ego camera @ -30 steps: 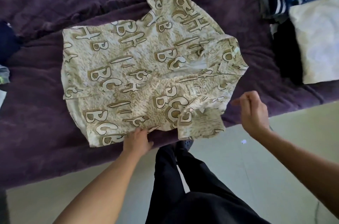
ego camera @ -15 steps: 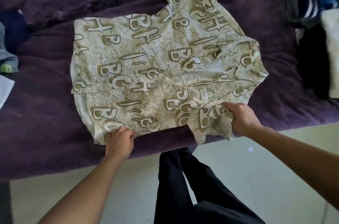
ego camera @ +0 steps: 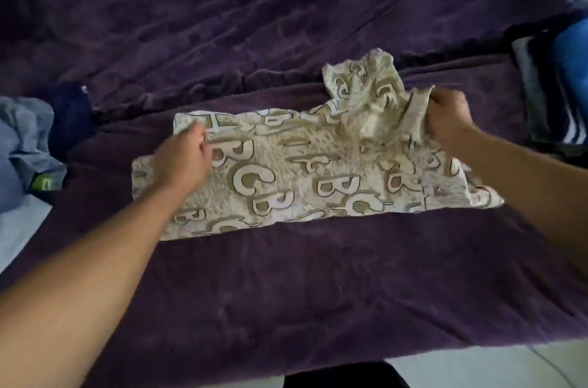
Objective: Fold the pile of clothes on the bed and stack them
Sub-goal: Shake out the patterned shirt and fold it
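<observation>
A cream shirt (ego camera: 305, 177) printed with large tan letters lies folded in half lengthwise on the purple bed cover (ego camera: 318, 286), a long strip running left to right. My left hand (ego camera: 184, 158) grips the folded-over hem at the strip's left end. My right hand (ego camera: 445, 120) grips the collar end at the right, where the fabric bunches up and a sleeve sticks out toward the back.
Light blue and dark navy garments (ego camera: 28, 139) lie at the left edge of the bed. A blue and striped stack of clothes (ego camera: 556, 85) sits at the right edge. Pale floor (ego camera: 493, 365) shows beyond the bed's near edge.
Both hands carried the shirt's near edge away from me and over onto its far half, so the flat shirt is now a folded strip. The view has shifted forward over the bed.
</observation>
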Demonstrator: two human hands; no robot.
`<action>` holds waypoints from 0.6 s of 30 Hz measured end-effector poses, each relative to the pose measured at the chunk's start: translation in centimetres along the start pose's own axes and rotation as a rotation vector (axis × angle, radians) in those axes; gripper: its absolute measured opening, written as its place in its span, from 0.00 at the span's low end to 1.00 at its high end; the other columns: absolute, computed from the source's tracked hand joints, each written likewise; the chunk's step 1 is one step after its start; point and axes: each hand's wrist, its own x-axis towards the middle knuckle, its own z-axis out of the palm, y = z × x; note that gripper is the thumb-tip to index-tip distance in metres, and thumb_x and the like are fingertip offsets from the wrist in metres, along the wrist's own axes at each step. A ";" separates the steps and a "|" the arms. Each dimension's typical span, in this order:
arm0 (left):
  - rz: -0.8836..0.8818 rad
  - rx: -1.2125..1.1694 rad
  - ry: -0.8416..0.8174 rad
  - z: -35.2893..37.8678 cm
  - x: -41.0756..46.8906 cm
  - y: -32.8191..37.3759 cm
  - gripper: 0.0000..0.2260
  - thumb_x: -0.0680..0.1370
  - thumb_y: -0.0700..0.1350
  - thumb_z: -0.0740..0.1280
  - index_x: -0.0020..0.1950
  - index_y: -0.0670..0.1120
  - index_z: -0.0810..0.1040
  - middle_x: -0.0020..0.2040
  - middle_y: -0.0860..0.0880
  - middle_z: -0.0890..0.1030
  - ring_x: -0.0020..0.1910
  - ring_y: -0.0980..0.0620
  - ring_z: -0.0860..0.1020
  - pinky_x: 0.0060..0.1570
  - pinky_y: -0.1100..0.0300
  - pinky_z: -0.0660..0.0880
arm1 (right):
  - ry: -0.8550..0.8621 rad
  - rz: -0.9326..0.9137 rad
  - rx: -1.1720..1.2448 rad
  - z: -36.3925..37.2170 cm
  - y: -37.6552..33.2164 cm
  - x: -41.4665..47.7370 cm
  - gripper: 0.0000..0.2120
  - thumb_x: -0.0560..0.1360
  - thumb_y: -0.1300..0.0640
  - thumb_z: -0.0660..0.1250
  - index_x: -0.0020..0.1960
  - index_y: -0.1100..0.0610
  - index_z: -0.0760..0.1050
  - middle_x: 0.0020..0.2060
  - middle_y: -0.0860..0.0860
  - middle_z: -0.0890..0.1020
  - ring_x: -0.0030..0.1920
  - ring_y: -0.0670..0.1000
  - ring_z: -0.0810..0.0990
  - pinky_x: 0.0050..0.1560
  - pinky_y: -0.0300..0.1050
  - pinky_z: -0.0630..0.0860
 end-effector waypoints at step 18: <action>0.221 0.030 -0.116 15.8 7.7 6.1 0.17 0.77 0.46 0.64 0.66 0.47 0.73 0.68 0.39 0.69 0.67 0.37 0.66 0.65 0.41 0.63 | 0.019 -0.411 -0.687 9.4 -0.6 10.8 0.42 0.67 0.42 0.74 0.74 0.46 0.56 0.72 0.56 0.66 0.65 0.59 0.70 0.62 0.59 0.71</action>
